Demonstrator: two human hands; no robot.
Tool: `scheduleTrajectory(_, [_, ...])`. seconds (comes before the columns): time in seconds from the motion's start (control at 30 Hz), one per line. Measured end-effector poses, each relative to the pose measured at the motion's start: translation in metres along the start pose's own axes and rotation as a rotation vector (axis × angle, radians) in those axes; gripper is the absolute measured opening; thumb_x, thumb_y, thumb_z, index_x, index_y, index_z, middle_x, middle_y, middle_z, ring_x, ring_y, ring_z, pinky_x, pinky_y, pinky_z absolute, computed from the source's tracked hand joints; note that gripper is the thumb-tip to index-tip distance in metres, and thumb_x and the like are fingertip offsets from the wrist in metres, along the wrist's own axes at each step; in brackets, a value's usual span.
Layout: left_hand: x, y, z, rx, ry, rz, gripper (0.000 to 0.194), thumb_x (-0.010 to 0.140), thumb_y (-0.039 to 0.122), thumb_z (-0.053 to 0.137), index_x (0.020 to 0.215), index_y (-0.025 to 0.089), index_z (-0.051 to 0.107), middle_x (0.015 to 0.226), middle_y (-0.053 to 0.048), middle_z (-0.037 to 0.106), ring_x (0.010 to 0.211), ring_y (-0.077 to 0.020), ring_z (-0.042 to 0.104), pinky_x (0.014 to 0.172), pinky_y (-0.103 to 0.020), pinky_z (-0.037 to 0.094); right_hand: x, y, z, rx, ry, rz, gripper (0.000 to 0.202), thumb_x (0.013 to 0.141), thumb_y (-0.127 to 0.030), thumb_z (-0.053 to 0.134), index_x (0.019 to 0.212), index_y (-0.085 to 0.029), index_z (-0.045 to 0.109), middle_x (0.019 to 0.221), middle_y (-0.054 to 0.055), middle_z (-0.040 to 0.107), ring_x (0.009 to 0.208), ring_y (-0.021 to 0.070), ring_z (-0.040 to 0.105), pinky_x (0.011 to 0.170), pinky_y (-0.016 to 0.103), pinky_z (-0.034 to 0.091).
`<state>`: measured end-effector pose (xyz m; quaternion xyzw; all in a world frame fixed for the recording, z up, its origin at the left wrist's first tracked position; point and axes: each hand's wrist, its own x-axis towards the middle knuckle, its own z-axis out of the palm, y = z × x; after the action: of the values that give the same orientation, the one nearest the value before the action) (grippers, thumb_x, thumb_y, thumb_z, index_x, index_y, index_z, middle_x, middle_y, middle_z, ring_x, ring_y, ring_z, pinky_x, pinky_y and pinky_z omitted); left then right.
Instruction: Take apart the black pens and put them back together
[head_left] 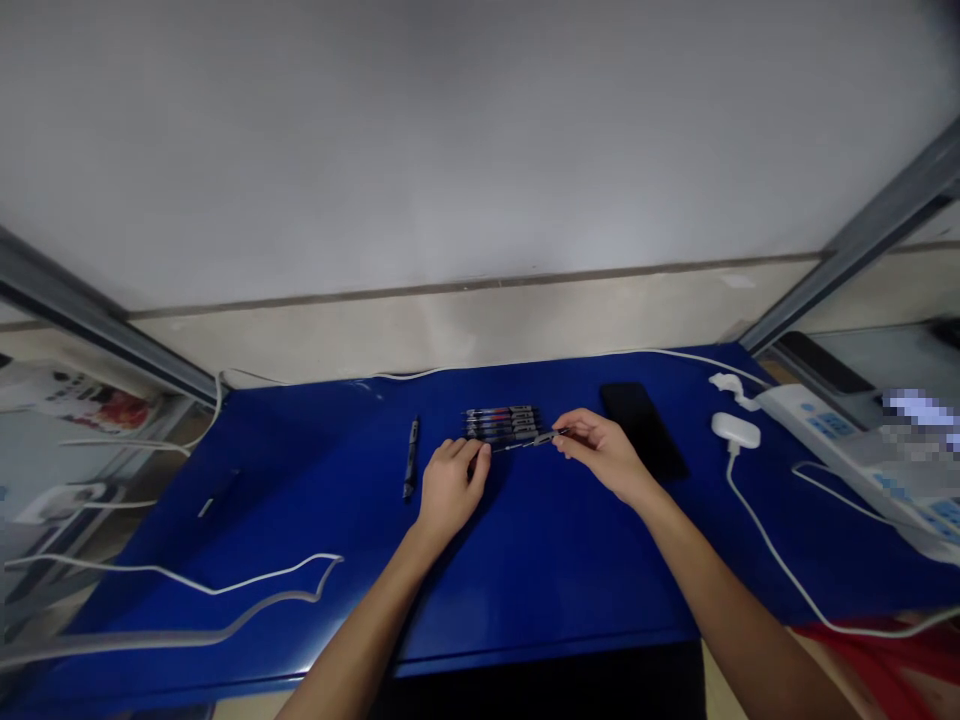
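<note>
Several dark pens [499, 415] lie side by side in a stack of rows on the blue table [540, 560]. My right hand [596, 450] pinches one end of a pen [536, 441] just in front of the row. That pen slants a little, its thin tip pointing left toward my left hand [452, 485]. My left hand has its fingers curled at the left front of the row; whatever its fingertips hold, if anything, is hidden. Apart from the row, a single pen [411, 460] lies upright in the view, left of my left hand.
A black phone [643, 430] lies right of my right hand. Farther right are a white charger [736, 430] with its cable and a white-and-blue package [832, 430]. White cables [262, 577] cross the table's left side. A wall rises behind.
</note>
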<state>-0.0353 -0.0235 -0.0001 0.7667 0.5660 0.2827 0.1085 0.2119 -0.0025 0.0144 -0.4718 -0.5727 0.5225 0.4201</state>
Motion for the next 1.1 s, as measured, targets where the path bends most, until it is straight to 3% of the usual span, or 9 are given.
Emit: scheduleTrajectory(1.1, [-0.0004,-0.0012,0.0017,0.015,-0.004,0.009,0.034,0.100,0.034,0.037,0.079,0.021,0.061,0.076,-0.003,0.063,0.078,-0.0187,0.059,0.078,-0.034,0.043,0.0009,-0.0010,-0.0012,-0.011,-0.031,0.002,0.021,0.082,-0.034,0.069,0.098,-0.021,0.062,0.075,0.001,0.064,0.067,0.0158,0.062,0.065,0.032,0.052])
